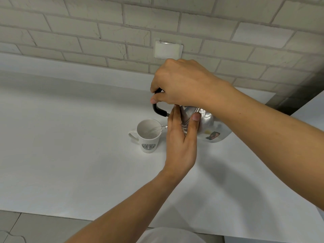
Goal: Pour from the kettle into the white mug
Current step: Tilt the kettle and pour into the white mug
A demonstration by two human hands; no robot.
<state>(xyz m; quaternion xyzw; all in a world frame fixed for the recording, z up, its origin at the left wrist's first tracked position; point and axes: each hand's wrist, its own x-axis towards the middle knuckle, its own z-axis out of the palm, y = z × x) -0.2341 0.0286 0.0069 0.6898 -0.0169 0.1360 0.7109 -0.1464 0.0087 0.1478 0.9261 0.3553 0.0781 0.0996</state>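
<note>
While water streams into the mug (148, 135) on the white counter (70, 155), kettle (208, 125) tipped just right of it, right hand (182, 85) gripping its black handle (157, 110), left hand (182, 137) clasping its body

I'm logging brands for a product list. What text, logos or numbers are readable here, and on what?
white mug: round green-grey emblem with a ring of lettering; too small and blurred to read.
kettle: small sticker picture and a yellowish mark on its silver side; no legible words.
wall plate: blank, no text.
Nothing else carries writing.
</note>
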